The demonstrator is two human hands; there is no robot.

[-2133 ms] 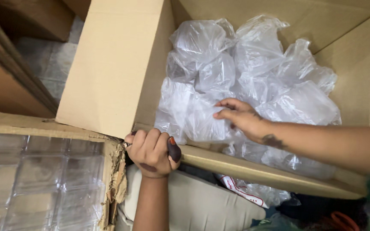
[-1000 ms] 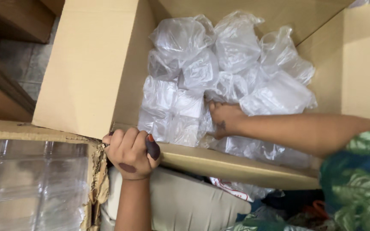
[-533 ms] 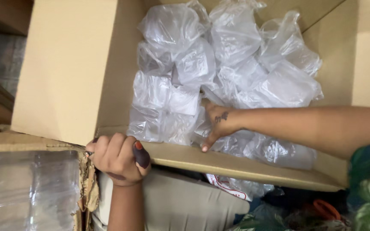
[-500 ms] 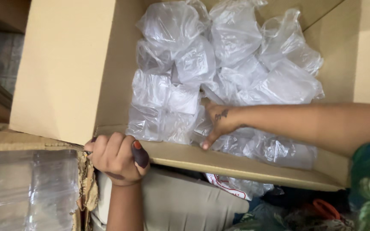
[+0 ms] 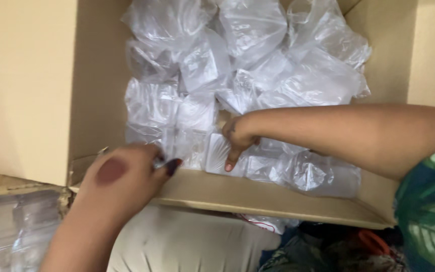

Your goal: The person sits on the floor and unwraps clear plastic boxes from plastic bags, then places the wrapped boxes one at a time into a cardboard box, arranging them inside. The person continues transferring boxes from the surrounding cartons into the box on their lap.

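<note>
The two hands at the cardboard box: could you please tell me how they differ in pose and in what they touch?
The left hand sits blurred at the near wall of the cardboard box, fingers curled by a dark object at the rim; the right hand is sharper and lies deeper inside. The left hand shows its back; the right hand points a finger down among the clear plastic bags. Both are bare and reach into the same box.

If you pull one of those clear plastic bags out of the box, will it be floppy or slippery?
Probably floppy: the clear plastic bags look thin and crinkled. Likely slippery, since the film is glossy. The right hand presses among them; the pieces inside seem light, though I cannot tell.
</note>
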